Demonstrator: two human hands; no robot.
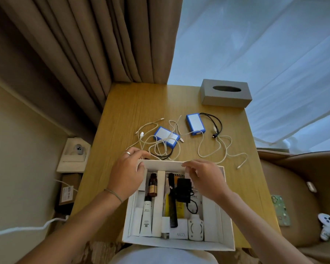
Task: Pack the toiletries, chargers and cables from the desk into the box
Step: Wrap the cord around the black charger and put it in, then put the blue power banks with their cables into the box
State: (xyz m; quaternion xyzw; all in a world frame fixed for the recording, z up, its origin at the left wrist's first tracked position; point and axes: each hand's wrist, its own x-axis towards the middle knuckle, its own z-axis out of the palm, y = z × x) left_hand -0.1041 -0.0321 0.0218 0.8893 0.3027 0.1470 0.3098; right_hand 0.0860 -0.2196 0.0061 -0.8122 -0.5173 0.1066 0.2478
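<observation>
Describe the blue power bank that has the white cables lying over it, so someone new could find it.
On the wooden desk, look beyond the open white cardboard box. Two blue-edged, white-topped power banks lie there; take the left blue-and-white power bank. White cables loop over it, unlike the right blue-and-white power bank nearer the grey tissue box.

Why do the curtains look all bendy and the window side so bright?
Head view: the wide-angle lens bows the brown pleated curtains and the wooden desk edges outward; daylight through the sheer white curtain brightens the right, leaving the left wall dim; the far grey tissue box looks slightly soft.
</observation>
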